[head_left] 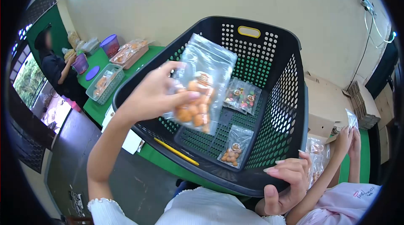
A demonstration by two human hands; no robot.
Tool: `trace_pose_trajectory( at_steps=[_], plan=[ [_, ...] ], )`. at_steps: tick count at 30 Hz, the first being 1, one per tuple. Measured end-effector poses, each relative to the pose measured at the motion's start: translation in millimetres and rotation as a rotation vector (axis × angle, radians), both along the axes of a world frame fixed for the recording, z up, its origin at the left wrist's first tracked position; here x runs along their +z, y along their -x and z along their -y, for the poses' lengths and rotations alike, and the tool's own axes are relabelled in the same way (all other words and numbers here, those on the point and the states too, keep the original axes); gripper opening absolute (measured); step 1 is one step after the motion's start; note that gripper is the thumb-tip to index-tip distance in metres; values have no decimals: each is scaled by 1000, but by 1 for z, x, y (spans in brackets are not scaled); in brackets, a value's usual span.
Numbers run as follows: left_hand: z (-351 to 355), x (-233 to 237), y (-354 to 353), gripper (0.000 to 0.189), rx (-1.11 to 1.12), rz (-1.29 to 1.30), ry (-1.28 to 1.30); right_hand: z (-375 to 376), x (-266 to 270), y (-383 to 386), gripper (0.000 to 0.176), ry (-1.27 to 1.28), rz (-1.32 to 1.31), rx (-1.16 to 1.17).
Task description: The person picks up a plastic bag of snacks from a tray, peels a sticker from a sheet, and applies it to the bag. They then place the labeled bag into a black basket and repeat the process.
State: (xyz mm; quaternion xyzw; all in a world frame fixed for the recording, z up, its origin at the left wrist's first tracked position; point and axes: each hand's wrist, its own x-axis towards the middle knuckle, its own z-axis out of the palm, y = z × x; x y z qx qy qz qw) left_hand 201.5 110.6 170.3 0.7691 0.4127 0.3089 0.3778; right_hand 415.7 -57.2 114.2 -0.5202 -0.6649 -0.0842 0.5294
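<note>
Left hand (pixel 149 94) gripped the snack bag (pixel 206 94) on its right, above the black basket (pixel 299 99), zip end farthest from the body; right hand (pixel 290 176) held the near-right corner.

Likely small snack-packing room: bagged snacks (pixel 198 99), stacked flat cartons (pixel 364 105).

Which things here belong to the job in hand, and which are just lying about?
Job in hand:
snack pouch, in the left hand
black basket, held by the right hand
pouches inside it

Apparently lying about:
purple lid
stacked cardboard
</note>
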Motion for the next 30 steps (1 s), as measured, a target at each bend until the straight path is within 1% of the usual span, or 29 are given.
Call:
trace_pose_trajectory(
  at_steps=[2, 3, 4, 6, 7, 8, 10, 12, 13, 14, 15, 16, 17, 18, 19, 20, 21, 22, 23, 24, 25, 26, 27, 28, 29, 30],
  plan=[
    [-5, -3, -16, 71, -7, -190, 110, 0, 0, -3, 25, 0, -18, 41],
    [-14, -12, -18, 84, -126, -236, 152, 1, 0, -5, 25, 14, 10, 52],
    [-19, -13, -22, 96, -166, -451, 255, 1, 0, -5, 25, 29, 35, 59],
    [-20, -20, -19, 103, -77, -566, 258, 0, 1, -4, 25, 18, 19, 62],
    [-20, -18, -14, 102, -72, -603, 261, 0, 1, -3, 26, 7, 18, 65],
    [-17, -17, -7, 94, -20, -527, 168, 1, -1, -4, 26, 10, 18, 60],
    [-1, -4, 14, 79, 9, -221, 214, 0, -6, -8, 26, -39, 29, 86],
    [21, -1, 43, 67, -23, 116, -27, 5, -10, -1, 26, -60, 30, 101],
    [32, -8, 60, 66, 45, 271, -91, 7, -15, 9, 26, -202, -62, 48],
    [44, -26, 79, 70, 53, 536, -127, 10, -19, 20, 26, -345, -159, -1],
    [59, -51, 93, 71, 167, 782, -126, 16, -26, 21, 26, -383, -145, 46],
    [66, -92, 117, 68, 192, 973, -85, 13, -27, 24, 21, -511, -148, 151],
    [79, -124, 132, 64, 290, 1041, 28, 12, -29, 31, 24, -568, -111, 323],
    [90, -155, 140, 59, 415, 1051, 145, 10, -31, 41, 27, -623, -70, 500],
    [101, -191, 157, 53, 516, 1065, 274, 7, -36, 59, 24, -695, -149, 587],
    [115, -215, 174, 46, 633, 1043, 367, 3, -37, 83, 22, -765, -228, 671],
    [130, -233, 193, 44, 698, 1013, 327, 0, -31, 107, 18, -783, -360, 745],
    [148, -234, 207, 40, 841, 1094, 279, -6, -34, 121, 18, -788, -351, 777],
    [168, -236, 233, 32, 889, 1091, 236, -11, -44, 135, 16, -718, -380, 841],
    [186, -259, 267, 25, 973, 928, 155, -18, -51, 150, 16, -640, -408, 902],
    [208, -265, 292, 33, 838, 873, 35, -23, -51, 167, 13, -513, -391, 885],
    [222, -269, 307, 39, 919, 988, -55, -28, -51, 187, 13, -384, -368, 864],
    [234, -258, 314, 44, 996, 1200, -108, -37, -55, 210, 12, -323, -364, 859],
    [251, -266, 338, 46, 663, 1283, -132, -45, -60, 234, 10, -257, -349, 852],
    [263, -273, 357, 46, 560, 917, -47, -51, -65, 253, 10, -203, -303, 895],
    [270, -262, 372, 47, 446, 543, 40, -56, -70, 272, 10, -152, -269, 932]
  ],
)
